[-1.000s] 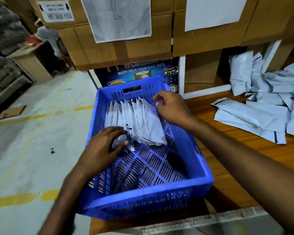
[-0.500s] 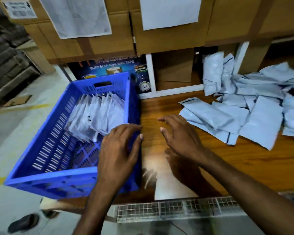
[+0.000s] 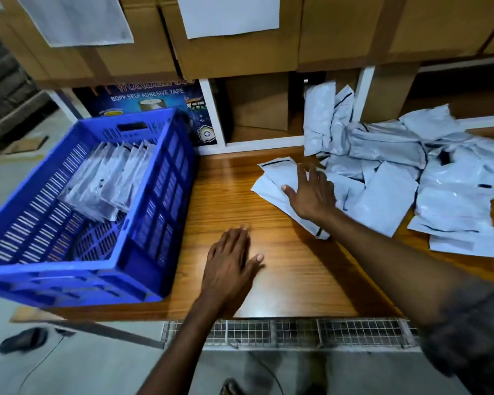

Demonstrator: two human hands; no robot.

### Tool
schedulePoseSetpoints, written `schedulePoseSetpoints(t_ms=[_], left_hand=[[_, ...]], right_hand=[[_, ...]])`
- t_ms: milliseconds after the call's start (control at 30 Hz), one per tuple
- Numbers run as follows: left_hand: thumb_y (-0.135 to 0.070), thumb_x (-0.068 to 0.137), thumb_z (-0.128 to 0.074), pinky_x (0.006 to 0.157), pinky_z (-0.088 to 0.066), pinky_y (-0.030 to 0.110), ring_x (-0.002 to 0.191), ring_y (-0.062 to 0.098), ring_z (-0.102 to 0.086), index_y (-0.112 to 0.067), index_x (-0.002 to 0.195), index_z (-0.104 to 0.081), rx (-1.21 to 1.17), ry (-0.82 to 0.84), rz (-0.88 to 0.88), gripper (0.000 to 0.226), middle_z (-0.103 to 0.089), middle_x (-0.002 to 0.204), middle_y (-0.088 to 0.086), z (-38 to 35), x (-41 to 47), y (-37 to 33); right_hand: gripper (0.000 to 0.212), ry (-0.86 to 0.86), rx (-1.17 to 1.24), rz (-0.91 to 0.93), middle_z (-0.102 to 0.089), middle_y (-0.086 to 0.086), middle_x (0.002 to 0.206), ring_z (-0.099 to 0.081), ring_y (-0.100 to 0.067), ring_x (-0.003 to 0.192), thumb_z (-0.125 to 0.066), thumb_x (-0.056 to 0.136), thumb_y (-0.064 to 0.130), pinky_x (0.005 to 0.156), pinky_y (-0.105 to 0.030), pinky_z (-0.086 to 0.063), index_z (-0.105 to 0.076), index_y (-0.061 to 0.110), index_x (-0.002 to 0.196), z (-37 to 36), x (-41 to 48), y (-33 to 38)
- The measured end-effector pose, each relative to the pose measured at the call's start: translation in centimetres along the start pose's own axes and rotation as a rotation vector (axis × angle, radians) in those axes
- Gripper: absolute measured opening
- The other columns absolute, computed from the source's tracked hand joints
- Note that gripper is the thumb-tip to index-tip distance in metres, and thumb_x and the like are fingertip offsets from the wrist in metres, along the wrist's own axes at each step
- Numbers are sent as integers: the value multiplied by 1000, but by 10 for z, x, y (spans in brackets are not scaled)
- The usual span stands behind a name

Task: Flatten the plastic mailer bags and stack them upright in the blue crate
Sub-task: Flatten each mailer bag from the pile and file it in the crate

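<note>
The blue crate (image 3: 154, 195) stands at the left end of the wooden table (image 3: 226, 195), overhanging its edge. A row of grey mailer bags (image 3: 109, 178) leans upright in the crate's far half. A loose pile of grey mailer bags (image 3: 411, 172) covers the table's right side. My right hand (image 3: 311, 192) lies with spread fingers on the nearest flat mailer bag (image 3: 277, 178) at the pile's left edge. Fingers straight and holding nothing, my left hand (image 3: 228, 263) hovers over or rests on the bare wood right of the crate.
Cardboard boxes (image 3: 240, 52) with white paper sheets stack behind the table. Under them are open cubbies and a tape carton (image 3: 154, 95). A wire grille (image 3: 297, 332) runs along the table's front edge. A dark shoe (image 3: 23, 339) lies on the floor at lower left.
Both hands left the crate and moved right. My right hand reached onto the nearest mailer in the pile; my left hand came down over the bare wood. The view swung right.
</note>
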State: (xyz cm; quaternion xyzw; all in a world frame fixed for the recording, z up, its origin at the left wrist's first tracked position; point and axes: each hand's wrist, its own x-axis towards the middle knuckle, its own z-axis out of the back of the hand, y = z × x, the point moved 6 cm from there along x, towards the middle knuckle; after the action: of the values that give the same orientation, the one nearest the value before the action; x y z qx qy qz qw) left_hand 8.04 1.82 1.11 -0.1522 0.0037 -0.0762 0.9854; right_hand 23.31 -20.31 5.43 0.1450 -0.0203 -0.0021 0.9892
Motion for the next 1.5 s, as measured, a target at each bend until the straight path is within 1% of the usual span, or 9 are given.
schedulePoseSetpoints(t_ms=[100,333,533,733,900,1033,1200,1300,1500], left_hand=[[-75,102,-11,128,-2,37,157,6,7,-34,164,-8,23,6,33,75,0,170,-15,-13,-5,6],[-70,103,-28,126,-14,39,156,5,-11,-35,159,-33,-49,-91,29,65,-21,166,-21,-8,-3,12],[-43,108,-47,95,-56,40,110,13,-67,-30,126,-65,-928,-432,239,29,-68,122,-8,20,-30,37],[-53,100,-50,61,-54,29,83,20,-70,-23,123,-60,-1435,-404,496,40,-73,110,9,20,-64,75],[-8,94,-72,66,-49,36,68,13,-60,-22,123,-59,-1161,-333,406,35,-64,75,-2,13,-83,87],[-15,93,-68,86,-50,27,102,16,-62,-19,129,-59,-835,-394,289,38,-65,116,5,22,-81,78],[-37,104,-40,118,-28,43,149,27,-33,-15,149,-50,-270,-324,-28,51,-44,158,6,26,-73,30],[-47,107,-16,126,-17,44,158,26,-14,-14,161,-31,-59,-62,-100,65,-25,169,3,-5,-64,14],[-54,106,-14,125,-11,44,159,25,-9,-18,164,-23,-5,-43,-71,69,-15,171,-1,-26,-69,22]], right_hand=[[72,95,-34,-30,-19,-17,165,-21,-37,149,-31,102,62,117,-56,-20,-17,21,159,-26,9,-6],[49,-244,19,163,-47,-14,148,-46,-36,131,-49,103,33,105,-55,-37,-41,17,148,2,-5,4],[47,-411,145,406,-50,-9,141,-47,-28,125,-50,102,24,99,-46,-40,-43,24,149,44,-81,51],[52,-239,59,630,-49,-6,145,-47,-28,130,-60,99,16,103,-46,-40,-47,26,148,10,-185,68],[79,111,-179,605,-25,-8,165,-21,-28,151,-66,84,15,120,-59,-15,-36,30,155,-26,-221,54],[60,14,-34,409,-24,-1,167,-16,-18,155,-29,99,33,125,-47,-10,-32,27,158,-11,-222,59],[70,121,-38,178,-10,0,170,-2,-18,157,-7,100,55,125,-44,-5,-22,24,161,-41,-215,85],[69,126,-170,180,-7,-5,170,-1,-25,157,-9,102,57,124,-50,-6,-19,25,162,-68,-211,81],[61,38,-163,229,-16,-9,169,-7,-31,156,-25,106,52,124,-56,-13,-27,25,160,-71,-215,77]])
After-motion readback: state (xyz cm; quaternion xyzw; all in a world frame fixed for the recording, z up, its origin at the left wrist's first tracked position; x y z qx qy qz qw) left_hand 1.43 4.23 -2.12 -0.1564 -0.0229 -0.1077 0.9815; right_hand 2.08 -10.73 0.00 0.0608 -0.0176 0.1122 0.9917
